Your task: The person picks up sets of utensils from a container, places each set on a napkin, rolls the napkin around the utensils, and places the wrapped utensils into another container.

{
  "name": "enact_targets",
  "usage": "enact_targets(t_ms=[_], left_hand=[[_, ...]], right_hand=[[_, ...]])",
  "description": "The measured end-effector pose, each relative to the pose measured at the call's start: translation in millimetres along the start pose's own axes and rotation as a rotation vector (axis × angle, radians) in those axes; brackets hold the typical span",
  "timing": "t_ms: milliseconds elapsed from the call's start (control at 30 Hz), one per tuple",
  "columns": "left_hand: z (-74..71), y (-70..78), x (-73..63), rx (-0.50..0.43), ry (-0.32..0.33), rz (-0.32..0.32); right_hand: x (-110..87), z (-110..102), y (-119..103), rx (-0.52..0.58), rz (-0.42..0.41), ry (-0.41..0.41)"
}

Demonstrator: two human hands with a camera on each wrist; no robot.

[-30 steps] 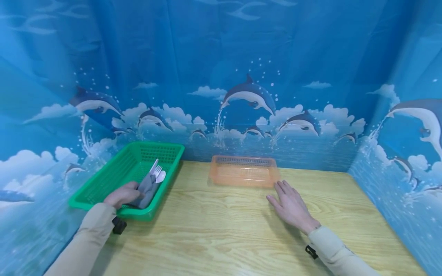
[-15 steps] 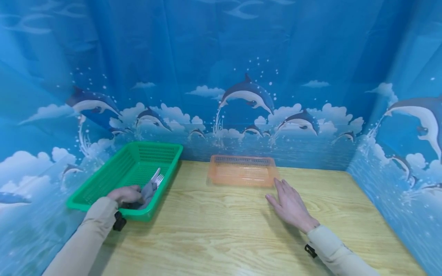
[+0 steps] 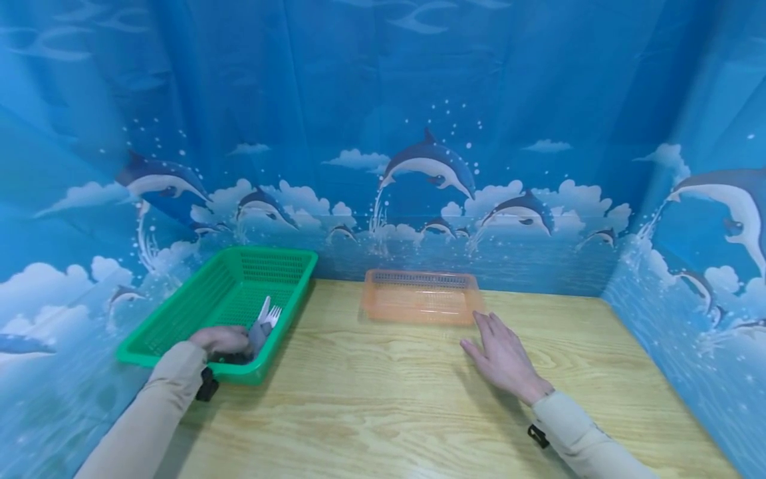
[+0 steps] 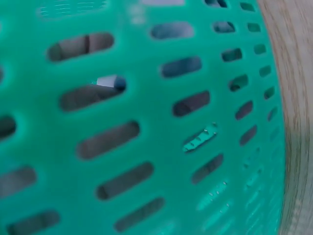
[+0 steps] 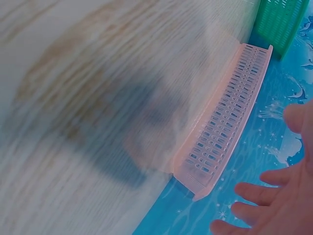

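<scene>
My left hand (image 3: pixel 220 339) reaches down into the green basket (image 3: pixel 287 326), its fingers curled at a grey cloth bundle (image 3: pixel 258 334). From the bundle's far end stick out a white plastic fork (image 3: pixel 274 314) and a white knife (image 3: pixel 265 308). The hand hides part of the cloth. In the left wrist view the perforated basket wall (image 4: pixel 146 107) fills most of the picture, with bits of hand and cloth showing through its slots. Over the table, my right hand (image 3: pixel 505 362) is held with fingers extended, the fingertips near the right front corner of an orange basket (image 3: pixel 419 307).
The pale wood-grain table (image 3: pixel 371 406) carries both baskets. A blue curtain (image 3: pixel 371 86) with dolphins surrounds it at the back and sides. The orange basket stands against the back curtain, right of the green one.
My left hand has gone lower into the green basket with the bundle. The cutlery tips have sunk, and the spoon seen earlier is now hidden. My right hand has hardly moved.
</scene>
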State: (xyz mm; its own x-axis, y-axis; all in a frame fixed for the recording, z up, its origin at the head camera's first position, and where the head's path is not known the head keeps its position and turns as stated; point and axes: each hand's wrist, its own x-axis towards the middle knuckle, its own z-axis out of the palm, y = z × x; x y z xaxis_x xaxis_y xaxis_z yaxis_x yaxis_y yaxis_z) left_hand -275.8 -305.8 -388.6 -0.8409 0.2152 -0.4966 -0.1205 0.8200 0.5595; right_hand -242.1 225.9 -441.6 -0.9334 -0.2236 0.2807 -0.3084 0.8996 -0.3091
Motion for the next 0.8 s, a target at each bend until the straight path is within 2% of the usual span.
enact_targets(t_ms=[300,400,500,800], left_hand=[[2.1,1.9,-1.8,0.085,0.048,0.004],[2.3,1.6,-1.5,0.098,0.083,0.011],[1.5,1.2,-0.5,0.091,0.117,0.018],[0.6,0.8,-1.4,0.065,0.163,0.014]], right_hand=[[-1.4,1.8,1.9,-0.010,-0.003,-0.004],[-1.4,1.4,1.5,-0.016,-0.004,-0.003],[-0.9,1.2,1.5,-0.026,-0.002,-0.012],[-0.5,2.9,1.3,-0.043,0.011,-0.031]])
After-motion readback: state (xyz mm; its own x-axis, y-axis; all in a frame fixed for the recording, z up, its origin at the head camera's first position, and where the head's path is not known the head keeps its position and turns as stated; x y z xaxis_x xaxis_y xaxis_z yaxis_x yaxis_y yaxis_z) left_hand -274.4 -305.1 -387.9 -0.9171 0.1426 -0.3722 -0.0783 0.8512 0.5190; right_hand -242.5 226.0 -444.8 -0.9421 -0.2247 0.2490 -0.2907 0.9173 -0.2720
